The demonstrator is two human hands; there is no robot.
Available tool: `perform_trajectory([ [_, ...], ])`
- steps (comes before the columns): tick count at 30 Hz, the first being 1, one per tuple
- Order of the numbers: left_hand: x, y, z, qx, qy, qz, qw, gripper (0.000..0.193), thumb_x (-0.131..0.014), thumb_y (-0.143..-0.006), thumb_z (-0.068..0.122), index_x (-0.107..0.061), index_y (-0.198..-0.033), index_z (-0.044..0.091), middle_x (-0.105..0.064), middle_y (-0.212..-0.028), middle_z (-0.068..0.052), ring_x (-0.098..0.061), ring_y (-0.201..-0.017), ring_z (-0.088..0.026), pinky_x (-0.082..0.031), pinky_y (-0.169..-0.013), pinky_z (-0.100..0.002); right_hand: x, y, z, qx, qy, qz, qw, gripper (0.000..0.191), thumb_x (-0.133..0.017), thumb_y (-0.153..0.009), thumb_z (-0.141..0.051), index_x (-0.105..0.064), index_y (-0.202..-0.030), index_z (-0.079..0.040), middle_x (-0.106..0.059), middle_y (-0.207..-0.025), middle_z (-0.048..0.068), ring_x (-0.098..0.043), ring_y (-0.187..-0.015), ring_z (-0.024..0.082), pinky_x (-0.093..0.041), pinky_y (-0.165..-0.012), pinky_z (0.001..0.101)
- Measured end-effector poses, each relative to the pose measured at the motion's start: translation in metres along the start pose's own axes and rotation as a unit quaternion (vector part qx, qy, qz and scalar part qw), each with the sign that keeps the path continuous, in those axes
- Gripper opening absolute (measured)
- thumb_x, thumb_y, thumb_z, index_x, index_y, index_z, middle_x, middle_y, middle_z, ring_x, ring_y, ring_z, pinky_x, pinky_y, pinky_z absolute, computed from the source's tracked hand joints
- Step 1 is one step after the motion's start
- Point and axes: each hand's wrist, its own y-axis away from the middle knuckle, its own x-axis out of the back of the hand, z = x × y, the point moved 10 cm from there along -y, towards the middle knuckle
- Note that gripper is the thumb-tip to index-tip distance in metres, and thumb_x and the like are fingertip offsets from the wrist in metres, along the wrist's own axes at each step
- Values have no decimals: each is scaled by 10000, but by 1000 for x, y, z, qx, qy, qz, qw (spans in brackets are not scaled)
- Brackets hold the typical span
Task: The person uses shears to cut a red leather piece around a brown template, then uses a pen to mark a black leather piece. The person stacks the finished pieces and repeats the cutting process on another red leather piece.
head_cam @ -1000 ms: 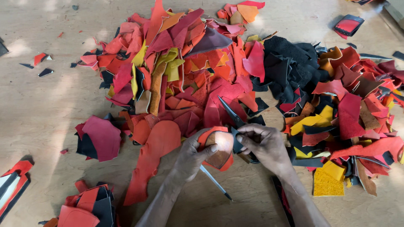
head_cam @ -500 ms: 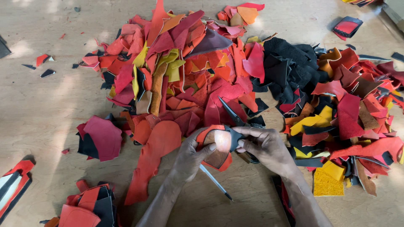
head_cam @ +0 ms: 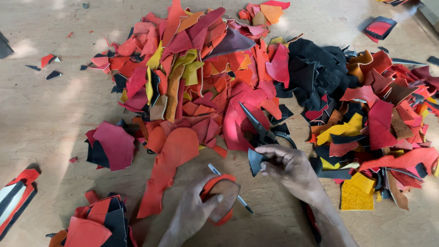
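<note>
Sorting and trimming leather: table (head_cam: 41, 114) heaped with scraps (head_cam: 219, 77) toward far edge. Near front edge, left hand (head_cam: 192, 215) gripping a rounded red-and-brown piece (head_cam: 222, 199); right hand (head_cam: 288, 167) pinching a dark offcut (head_cam: 255, 161), scissors (head_cam: 263, 130) just beyond. Next probably: dropping offcut, then checking the piece's edge.

1. The scrap heap (head_cam: 256, 77) lies across the far half of the table (head_cam: 41, 114).
2. The scissors (head_cam: 260, 130) rest on the heap's near edge.
3. The pen (head_cam: 231, 190) lies on the table between left hand (head_cam: 194, 212) and right hand (head_cam: 288, 167).
</note>
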Motion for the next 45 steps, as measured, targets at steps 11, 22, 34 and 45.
perform_trajectory([
  [11,49,33,-2,20,-211,197,957,503,-766,-766,124,-638,-1251,93,-715,-1118,-146,-679,-1086,-328,-521,-942,-421,-1,0,-1,-13,35,19,999,346,-713,-843,67,-734,-1169,-48,-724,-874,15,-679,-745,66,-584,-696,237],
  [22,18,35,78,-246,-294,181,906,420,-698,-843,13,-557,-1232,85,-560,-1296,-196,-538,-1232,-409,-392,-1026,-540,-34,19,-28,39,154,-23,987,342,-749,-784,47,-683,-1105,-51,-784,-876,42,-755,-760,89,-601,-680,270],
  [34,-9,-29,66,-179,-92,-7,979,210,-682,-788,-72,-755,-954,34,-758,-982,-103,-744,-906,-225,-573,-779,-316,-15,7,-31,85,227,53,969,200,-776,-870,-57,-636,-1013,-62,-727,-823,93,-751,-734,245,-578,-680,342],
  [45,7,-54,15,-64,128,24,989,301,-763,-814,-50,-755,-1104,32,-750,-989,-23,-699,-851,-68,-600,-772,-232,40,-15,-5,29,364,139,921,473,-884,-653,-150,-709,-1077,-37,-708,-933,143,-701,-800,314,-547,-729,419],
])
